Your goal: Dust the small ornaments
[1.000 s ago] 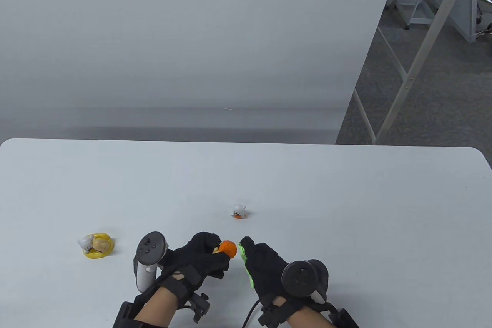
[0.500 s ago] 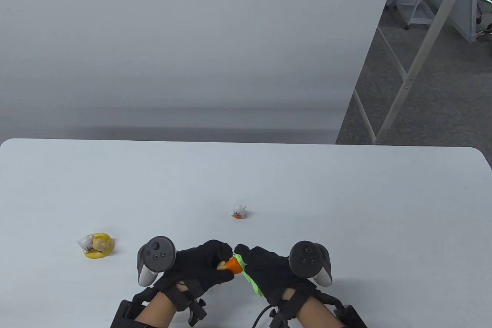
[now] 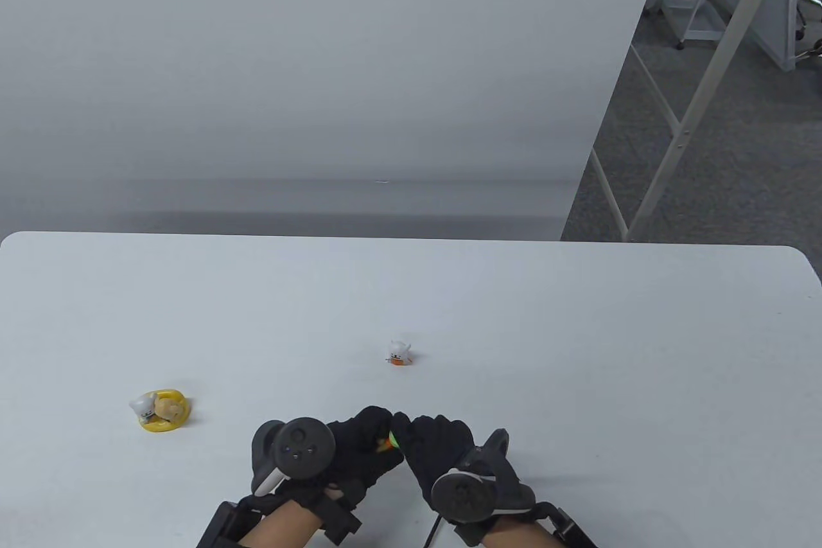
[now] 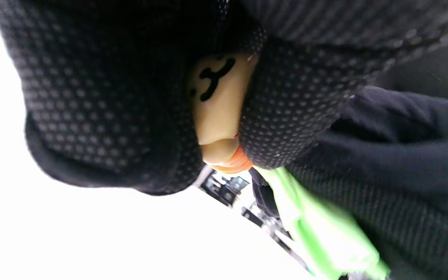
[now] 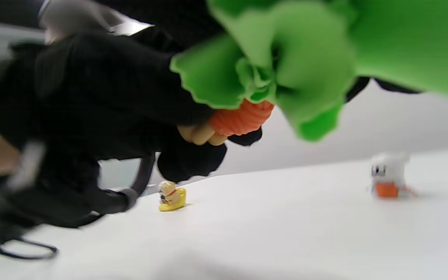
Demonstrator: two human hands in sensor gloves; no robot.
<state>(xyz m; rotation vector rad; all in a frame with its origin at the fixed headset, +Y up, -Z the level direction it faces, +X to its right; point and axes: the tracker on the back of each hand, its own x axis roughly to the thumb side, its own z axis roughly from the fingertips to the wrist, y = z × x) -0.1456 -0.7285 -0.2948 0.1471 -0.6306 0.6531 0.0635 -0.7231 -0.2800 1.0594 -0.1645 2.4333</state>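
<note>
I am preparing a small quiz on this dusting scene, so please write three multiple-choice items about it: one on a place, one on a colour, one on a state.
1. Where is the yellow-based ornament in the table view?
A. right of both hands
B. left of both hands
C. between the hands

2. What colour is the cloth in the right hand?
A. green
B. blue
C. red

3. What is the state of the orange ornament?
A. standing alone on the table
B. lying on the floor
C. held off the table by the left hand

Answers:
1 B, it stands on the table, left of both hands.
2 A, the right wrist view shows it bright green.
3 C, gloved fingers grip it.
</note>
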